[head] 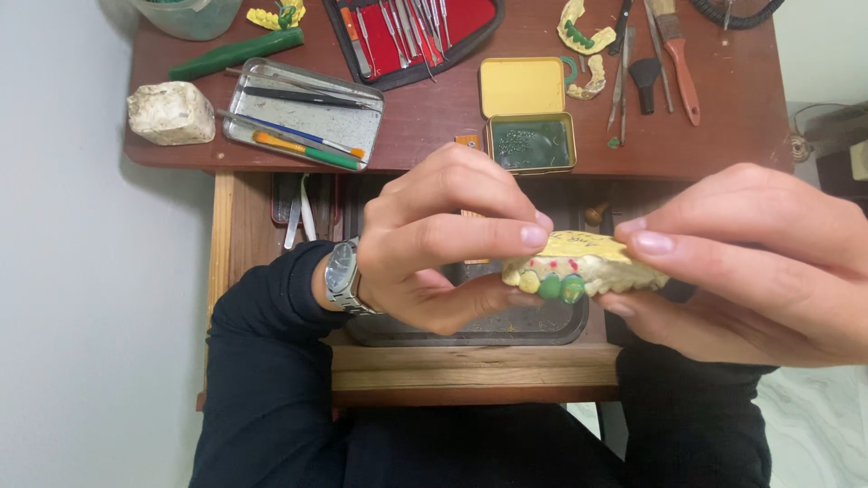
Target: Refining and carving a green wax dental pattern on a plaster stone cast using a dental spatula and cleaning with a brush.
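A pale yellow plaster dental cast (583, 268) with green wax teeth and small red marks is held between both hands above a pulled-out drawer. My left hand (443, 239), with a metal wristwatch on its wrist, pinches the cast's left end between thumb and fingers. The cast's right end is gripped by my right hand (759, 262), thumb below and fingers on top. The teeth face toward me.
The brown desk (723, 117) carries a metal tray of tools (303, 113), a red instrument case (411, 32), an open yellow tin (529, 113), brushes (674, 54), other dental casts (583, 36), a plaster lump (170, 113) and a green stick (237, 54). A dark tray (470, 325) lies in the drawer.
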